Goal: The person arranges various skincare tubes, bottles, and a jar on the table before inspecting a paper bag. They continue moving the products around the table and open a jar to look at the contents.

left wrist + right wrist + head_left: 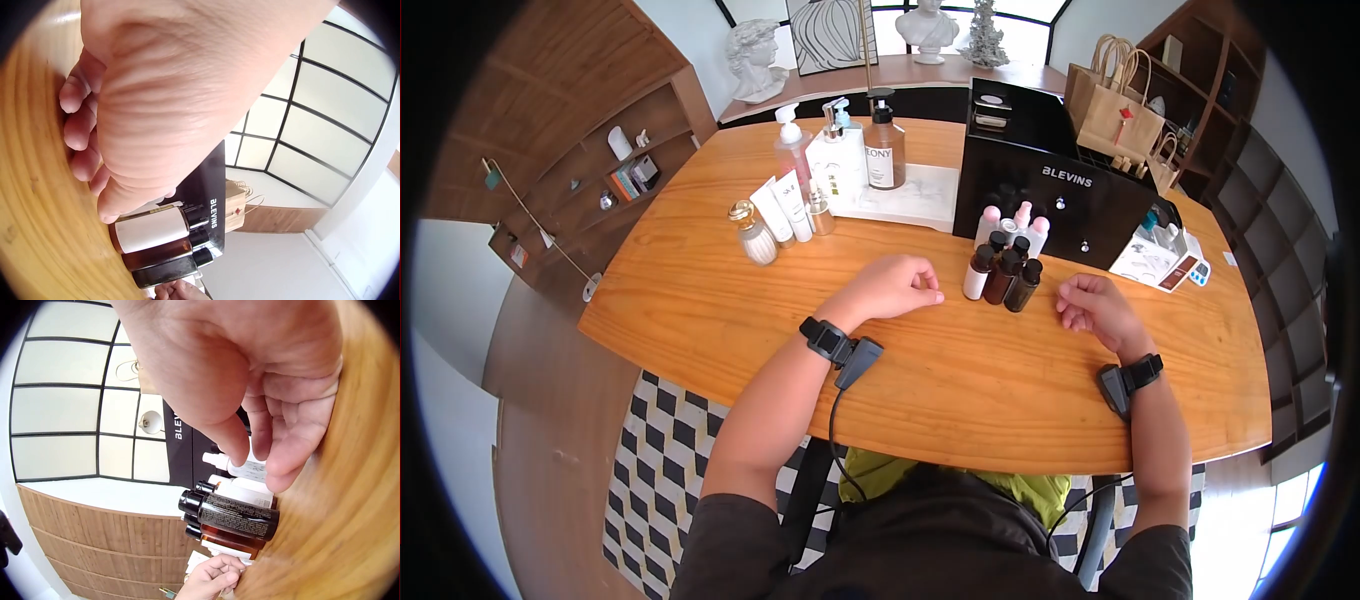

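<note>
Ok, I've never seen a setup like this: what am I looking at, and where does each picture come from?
There is no robot here, just a seated person's bare hands with a small camera on each wrist. The wide picture comes from a camera on the head, looking down over the wooden table. The other two come from the wrists, each with its own hand large in front.

Between the left hand and the right hand stands a cluster of dark-capped bottles, before a black box marked BLEVINS. Further left are white tubes and a brown pump bottle. Neither hand holds anything.
</note>
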`<state>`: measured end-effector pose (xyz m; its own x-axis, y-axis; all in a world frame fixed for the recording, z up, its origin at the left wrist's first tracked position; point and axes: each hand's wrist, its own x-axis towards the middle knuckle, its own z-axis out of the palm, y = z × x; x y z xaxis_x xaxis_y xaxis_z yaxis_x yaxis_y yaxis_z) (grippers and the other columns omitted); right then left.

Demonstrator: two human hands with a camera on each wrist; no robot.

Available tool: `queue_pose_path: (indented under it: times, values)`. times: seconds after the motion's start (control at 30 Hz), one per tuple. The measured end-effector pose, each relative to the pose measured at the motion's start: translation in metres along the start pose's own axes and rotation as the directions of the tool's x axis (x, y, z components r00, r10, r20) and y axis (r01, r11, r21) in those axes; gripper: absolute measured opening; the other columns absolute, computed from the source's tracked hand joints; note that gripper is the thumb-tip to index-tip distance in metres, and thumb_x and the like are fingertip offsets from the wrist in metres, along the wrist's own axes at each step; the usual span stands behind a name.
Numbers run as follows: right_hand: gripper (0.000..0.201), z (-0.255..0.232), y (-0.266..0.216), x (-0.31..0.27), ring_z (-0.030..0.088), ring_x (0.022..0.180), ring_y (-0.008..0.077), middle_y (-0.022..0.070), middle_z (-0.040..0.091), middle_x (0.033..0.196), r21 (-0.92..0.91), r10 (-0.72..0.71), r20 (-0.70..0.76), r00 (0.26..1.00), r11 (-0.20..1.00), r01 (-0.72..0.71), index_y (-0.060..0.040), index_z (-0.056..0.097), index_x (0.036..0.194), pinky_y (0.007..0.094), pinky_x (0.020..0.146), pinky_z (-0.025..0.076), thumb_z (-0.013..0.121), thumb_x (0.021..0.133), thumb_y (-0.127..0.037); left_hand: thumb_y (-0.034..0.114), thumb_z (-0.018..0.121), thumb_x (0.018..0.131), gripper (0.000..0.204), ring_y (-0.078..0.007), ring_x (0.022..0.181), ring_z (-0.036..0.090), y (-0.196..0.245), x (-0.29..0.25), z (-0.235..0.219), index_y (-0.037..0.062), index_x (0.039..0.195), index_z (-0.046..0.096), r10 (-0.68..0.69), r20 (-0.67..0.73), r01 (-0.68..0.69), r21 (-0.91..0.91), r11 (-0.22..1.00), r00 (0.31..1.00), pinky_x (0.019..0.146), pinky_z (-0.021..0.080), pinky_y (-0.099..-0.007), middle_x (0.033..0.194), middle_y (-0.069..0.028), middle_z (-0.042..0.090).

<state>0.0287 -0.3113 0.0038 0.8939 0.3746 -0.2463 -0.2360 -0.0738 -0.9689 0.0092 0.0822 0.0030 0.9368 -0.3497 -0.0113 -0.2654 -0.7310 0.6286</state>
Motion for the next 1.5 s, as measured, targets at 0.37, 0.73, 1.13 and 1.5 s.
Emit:
queue_pose_path:
  times: [0.37, 0.73, 1.13, 1.5]
  values:
    - [0.026, -0.002, 0.003, 0.002, 0.073, 0.075, 0.0129, 0.0041, 0.074, 0.09, -0.115, -0.012, -0.007, 1.0, 0.993, 0.012, -0.0043, 0.072, 0.105, 0.0234, 0.065, 0.056, 0.073, 0.106, -0.03, 0.035, 0.084, 0.093, 0.029, -0.0162, 0.07, 0.063, -0.008, 0.005, 0.007, 0.0093, 0.104, 0.079, -0.021, -0.023, 0.021, 0.002, 1.0, 1.0, 0.066, 0.051, -0.0335, 0.078, -0.0025, 0.069]
    - [0.02, -0.005, 0.006, 0.005, 0.072, 0.073, 0.0108, 0.0036, 0.074, 0.091, -0.065, -0.02, 0.033, 0.999, 0.998, 0.022, -0.0052, 0.071, 0.101, 0.0215, 0.062, 0.054, 0.073, 0.106, -0.024, 0.023, 0.081, 0.097, 0.02, -0.0071, 0.069, 0.052, 0.003, 0.002, 0.004, 0.0041, 0.101, 0.075, -0.039, 0.01, 0.039, -0.052, 0.998, 0.999, 0.062, 0.043, -0.0265, 0.076, 0.005, 0.061]
    - [0.019, -0.003, 0.005, 0.005, 0.072, 0.072, 0.0105, 0.0037, 0.074, 0.091, -0.069, -0.009, 0.029, 1.0, 0.998, 0.011, -0.005, 0.071, 0.101, 0.0207, 0.061, 0.054, 0.073, 0.106, -0.023, 0.025, 0.082, 0.095, 0.023, -0.0106, 0.068, 0.054, -0.001, 0.002, 0.006, 0.0038, 0.101, 0.076, -0.026, -0.015, 0.025, -0.063, 0.998, 1.0, 0.062, 0.045, -0.0296, 0.075, 0.002, 0.062]
    - [0.025, 0.009, -0.002, -0.004, 0.074, 0.083, 0.0132, 0.0052, 0.076, 0.097, -0.208, -0.041, 0.168, 0.985, 0.975, 0.076, -0.0026, 0.073, 0.108, 0.0257, 0.073, 0.058, 0.075, 0.105, -0.028, 0.028, 0.083, 0.093, 0.026, -0.0148, 0.068, 0.058, -0.002, 0.002, 0.006, 0.0043, 0.101, 0.077, -0.029, -0.044, 0.026, -0.064, 0.998, 0.999, 0.062, 0.046, -0.0329, 0.074, -0.0012, 0.063]
